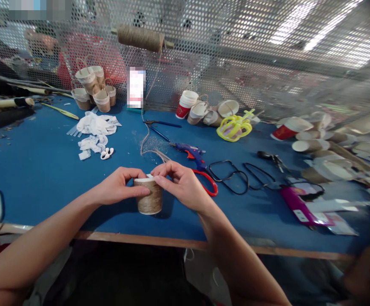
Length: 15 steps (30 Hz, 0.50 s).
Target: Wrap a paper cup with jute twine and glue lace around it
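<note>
A paper cup [149,201] wrapped in brown twine is held upright between my two hands, just over the blue table. My left hand [121,185] grips its left side, thumb on the outside and fingers at the white rim. On the right side of the rim, my right hand [179,182] pinches with thumb and fingers. Whether anything thin lies under those fingertips cannot be made out. Behind my right hand, red-handled scissors [211,183] lie partly covered. A blue glue gun [191,154] rests just beyond them.
Twine [145,138] runs from a spool [139,37] on the mesh wall to the table [44,170]. White lace [96,125] and blue-handled pliers [164,123] lie ahead. Twine-covered baskets [101,101] stand back left. Paper cups [186,104], a black cable [229,178] and a purple box [303,208] are rightward.
</note>
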Motion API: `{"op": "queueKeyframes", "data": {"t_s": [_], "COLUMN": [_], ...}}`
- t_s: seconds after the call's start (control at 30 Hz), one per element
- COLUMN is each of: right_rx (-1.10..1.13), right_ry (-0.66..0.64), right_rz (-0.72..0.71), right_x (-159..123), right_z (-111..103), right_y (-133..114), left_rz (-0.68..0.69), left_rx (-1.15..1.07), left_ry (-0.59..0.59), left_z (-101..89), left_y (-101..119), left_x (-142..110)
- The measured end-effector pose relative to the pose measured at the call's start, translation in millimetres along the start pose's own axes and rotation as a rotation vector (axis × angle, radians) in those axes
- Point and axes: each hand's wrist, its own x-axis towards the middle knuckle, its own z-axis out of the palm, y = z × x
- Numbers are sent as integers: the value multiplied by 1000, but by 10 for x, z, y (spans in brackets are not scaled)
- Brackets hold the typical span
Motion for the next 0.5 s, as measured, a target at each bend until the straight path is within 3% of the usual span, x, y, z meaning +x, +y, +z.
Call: {"op": "queueKeyframes", "data": {"t_s": [0.23,0.5], "right_rx": [-39,-185], "right_ry": [6,5], "right_rz": [3,-80], "right_x": [6,8], "right_z": [24,65], "right_y": [8,-13], "left_rz": [6,7], "left_rx": [60,142], "left_ry": [-5,68], "left_z": [14,68], "left_y": [25,57], "left_x": [2,21]}}
